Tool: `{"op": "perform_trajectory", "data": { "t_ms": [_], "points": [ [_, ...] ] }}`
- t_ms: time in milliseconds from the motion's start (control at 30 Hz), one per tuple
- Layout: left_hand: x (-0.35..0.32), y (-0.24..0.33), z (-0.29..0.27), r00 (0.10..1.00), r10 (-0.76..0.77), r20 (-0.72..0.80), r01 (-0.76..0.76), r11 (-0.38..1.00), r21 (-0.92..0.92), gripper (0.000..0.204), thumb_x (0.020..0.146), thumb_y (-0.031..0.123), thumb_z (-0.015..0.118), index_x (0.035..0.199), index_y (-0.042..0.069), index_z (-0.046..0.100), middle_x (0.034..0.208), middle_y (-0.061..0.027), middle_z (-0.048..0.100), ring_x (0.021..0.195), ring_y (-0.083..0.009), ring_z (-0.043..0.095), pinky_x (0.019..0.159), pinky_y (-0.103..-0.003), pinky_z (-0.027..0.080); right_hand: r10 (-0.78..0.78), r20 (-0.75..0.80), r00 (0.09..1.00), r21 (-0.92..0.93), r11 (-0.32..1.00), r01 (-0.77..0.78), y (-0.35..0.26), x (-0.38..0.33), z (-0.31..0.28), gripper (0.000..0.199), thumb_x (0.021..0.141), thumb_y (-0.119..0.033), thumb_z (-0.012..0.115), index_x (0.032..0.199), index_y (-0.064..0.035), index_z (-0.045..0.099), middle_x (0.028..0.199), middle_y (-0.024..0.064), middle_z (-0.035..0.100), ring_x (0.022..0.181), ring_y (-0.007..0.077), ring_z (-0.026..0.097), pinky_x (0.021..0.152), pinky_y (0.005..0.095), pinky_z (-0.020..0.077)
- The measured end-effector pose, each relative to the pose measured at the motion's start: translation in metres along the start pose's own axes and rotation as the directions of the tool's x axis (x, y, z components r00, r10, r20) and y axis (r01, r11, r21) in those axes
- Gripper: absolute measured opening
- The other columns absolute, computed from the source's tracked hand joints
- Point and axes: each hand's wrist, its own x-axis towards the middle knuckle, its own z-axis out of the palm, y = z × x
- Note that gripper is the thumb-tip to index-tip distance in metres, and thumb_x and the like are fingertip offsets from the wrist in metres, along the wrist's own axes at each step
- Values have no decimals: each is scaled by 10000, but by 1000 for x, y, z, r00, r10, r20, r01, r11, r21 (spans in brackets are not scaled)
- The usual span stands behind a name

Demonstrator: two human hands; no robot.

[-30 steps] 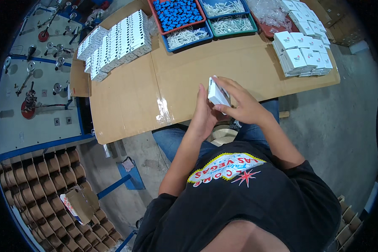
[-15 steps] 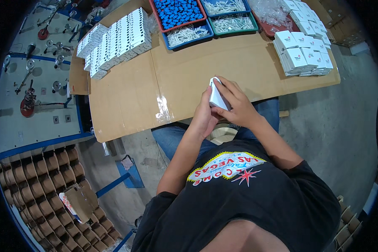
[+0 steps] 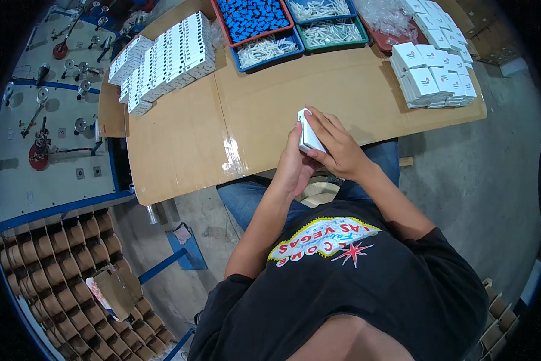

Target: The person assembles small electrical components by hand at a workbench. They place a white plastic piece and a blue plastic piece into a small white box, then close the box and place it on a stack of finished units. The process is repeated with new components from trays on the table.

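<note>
Between both hands, a small white box (image 3: 308,136) is held above the front edge of the cardboard-covered table. My left hand (image 3: 292,166) is closed around its left side. From the other side, my right hand (image 3: 344,151) wraps over it, fingers lying along the top and thumb at the near end. Much of the box is hidden under the fingers. Further off to the right lie stacks of similar white boxes (image 3: 424,83).
Long rows of white boxes (image 3: 171,57) stand at the table's back left. Trays hold blue pieces (image 3: 252,18) and white stick-like parts (image 3: 333,34). A red tray (image 3: 382,41) carries clear plastic bags. Bare cardboard (image 3: 180,138) spans the tabletop's middle. Divided cardboard racks (image 3: 48,265) stand lower left.
The box has tilted slightly in my hands, and the right fingers and thumb have shifted a little over it. Both hands still hold it in nearly the same place.
</note>
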Motion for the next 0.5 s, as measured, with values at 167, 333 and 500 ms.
{"op": "perform_trajectory", "data": {
  "t_ms": [167, 333, 500],
  "points": [
    [-1, 0, 3, 999, 0, -32, 1, 999, 34, 583, 1039, 611, 451, 1339, 120, 539, 1144, -53, 627, 1017, -174, 633, 906, -372, 515, 58, -58, 997, 92, 994, -53, -2, -1, 4, 703, 999, -384, 607, 1526, 31, 397, 1557, 276, 404, 1349, 456, 476, 1122, 470, 402],
    [5, -11, 2, 994, 106, 20, -107, 994, 30, 544, 1066, 537, 458, 1391, 103, 495, 1245, -70, 597, 1164, -194, 593, 1016, -386, 473, 92, -123, 988, 197, 978, -67, -5, -1, 10, 712, 1006, -385, 598, 1544, 20, 370, 1575, 270, 388, 1436, 446, 414, 1168, 477, 361],
    [7, -20, 2, 969, 246, 23, -246, 968, 41, 561, 1075, 524, 449, 1419, 82, 474, 1273, -74, 584, 1175, -179, 585, 1008, -359, 478, 44, -91, 995, 302, 953, -15, 5, -3, 16, 680, 1029, -353, 565, 1564, 7, 346, 1607, 267, 343, 1491, 424, 352, 1217, 469, 292]
  ]
}}
